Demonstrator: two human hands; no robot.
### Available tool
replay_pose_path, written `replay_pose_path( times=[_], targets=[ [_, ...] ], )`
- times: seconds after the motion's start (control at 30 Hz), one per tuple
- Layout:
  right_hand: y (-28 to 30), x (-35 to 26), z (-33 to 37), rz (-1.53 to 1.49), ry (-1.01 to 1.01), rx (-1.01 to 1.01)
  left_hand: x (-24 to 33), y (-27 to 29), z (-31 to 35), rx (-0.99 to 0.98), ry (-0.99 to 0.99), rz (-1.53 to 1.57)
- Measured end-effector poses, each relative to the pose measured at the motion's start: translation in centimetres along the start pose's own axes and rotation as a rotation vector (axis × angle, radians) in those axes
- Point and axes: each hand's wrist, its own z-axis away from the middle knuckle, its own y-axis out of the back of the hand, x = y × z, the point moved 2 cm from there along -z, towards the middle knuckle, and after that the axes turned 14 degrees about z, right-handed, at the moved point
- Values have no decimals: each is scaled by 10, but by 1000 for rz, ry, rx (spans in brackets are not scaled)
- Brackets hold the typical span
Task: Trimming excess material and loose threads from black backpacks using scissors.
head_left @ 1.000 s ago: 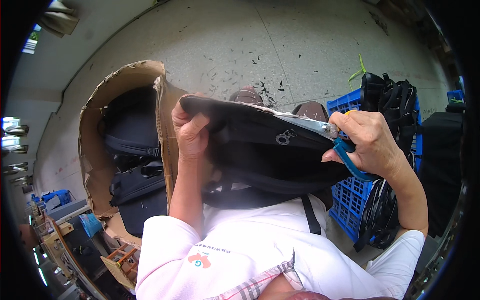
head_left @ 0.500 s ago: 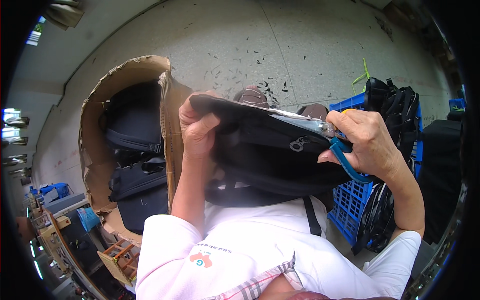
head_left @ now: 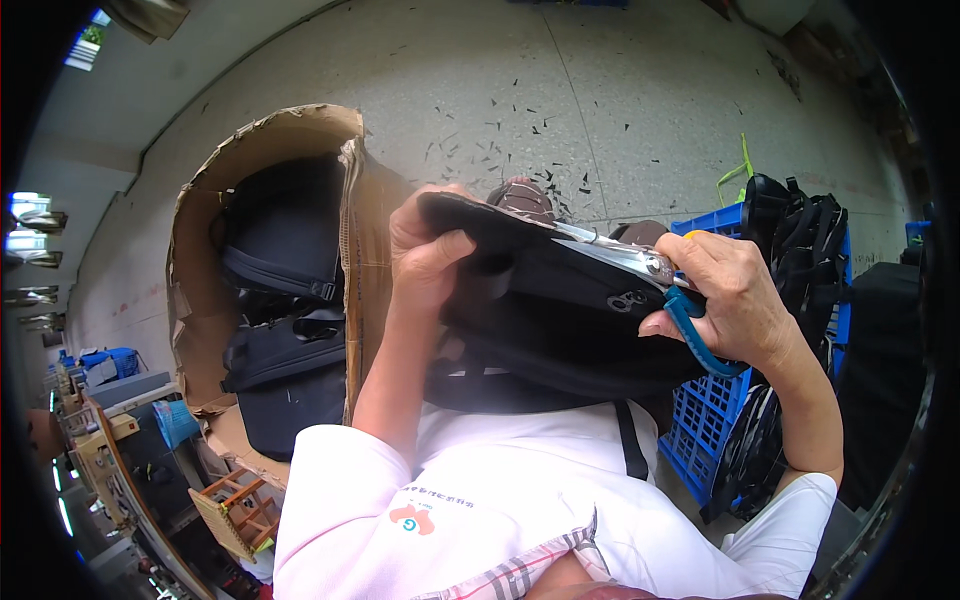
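I hold a black backpack [head_left: 560,320] up in front of my chest. My left hand [head_left: 425,255] grips its upper left edge, thumb on the outer fabric. My right hand [head_left: 730,300] holds blue-handled scissors [head_left: 650,275]; their metal blades lie along the bag's top edge, pointing left. A zipper pull shows on the bag just below the blades.
A large open cardboard box [head_left: 260,290] on the left holds several black backpacks. A blue plastic crate [head_left: 700,440] stands at the right with more black bags [head_left: 800,250] piled on it. The concrete floor [head_left: 600,100] is strewn with small black scraps. Wooden furniture sits at lower left.
My left hand has shifted its grip along the bag's edge and the bag has tilted slightly. The scissors stay against the top edge.
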Motion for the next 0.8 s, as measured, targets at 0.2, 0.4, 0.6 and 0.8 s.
replay_pose_path(
  times=[0.2, 0.4, 0.6, 0.8],
  targets=[
    [-1, 1, -5, -42, 15, 62, -1, -6, -2, -7, 3, 7],
    [9, 6, -14, -368, -106, -17, 1, -17, -4, -19, 0, -53],
    [15, -2, -30, -299, -70, -197, 2, -24, -3, -112, -27, -109],
    [12, -6, -41, -313, -37, -223, 5, -29, -1, -70, -5, -183]
  ],
)
